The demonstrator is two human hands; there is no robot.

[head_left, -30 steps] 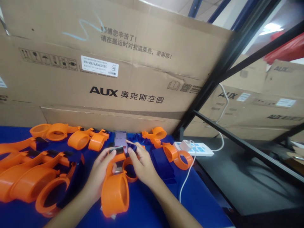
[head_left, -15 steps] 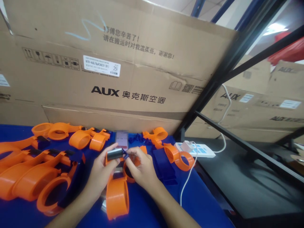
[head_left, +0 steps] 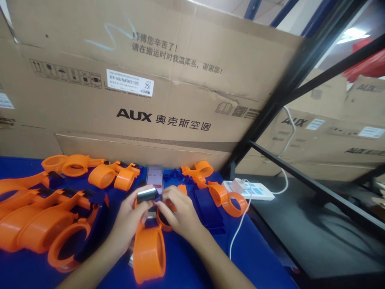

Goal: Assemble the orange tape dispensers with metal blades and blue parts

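My left hand (head_left: 126,218) is closed around the head of an orange tape dispenser (head_left: 146,257), whose wide ring hangs down toward me. A dark, shiny strip with a toothed edge (head_left: 146,194) lies across its top, between my left thumb and fingers. At the right end of that strip, my right hand (head_left: 182,212) pinches a small dark blue piece (head_left: 158,197), partly hidden by the fingertips. Behind my right fingers, another orange ring (head_left: 164,222) shows in part. A phone (head_left: 154,176) stands just beyond both hands.
Several orange dispensers (head_left: 48,228) lie left on the blue tabletop (head_left: 252,257), with more (head_left: 102,176) at the back. On the right are dark blue flat pieces (head_left: 209,212), orange dispensers (head_left: 234,204) and a white power strip (head_left: 255,190) with a cable. A cardboard box (head_left: 180,96) walls the back.
The held dispenser's ring has tilted slightly and sits a little lower. My right fingers have shifted slightly at the blue piece. Both hands keep their hold.
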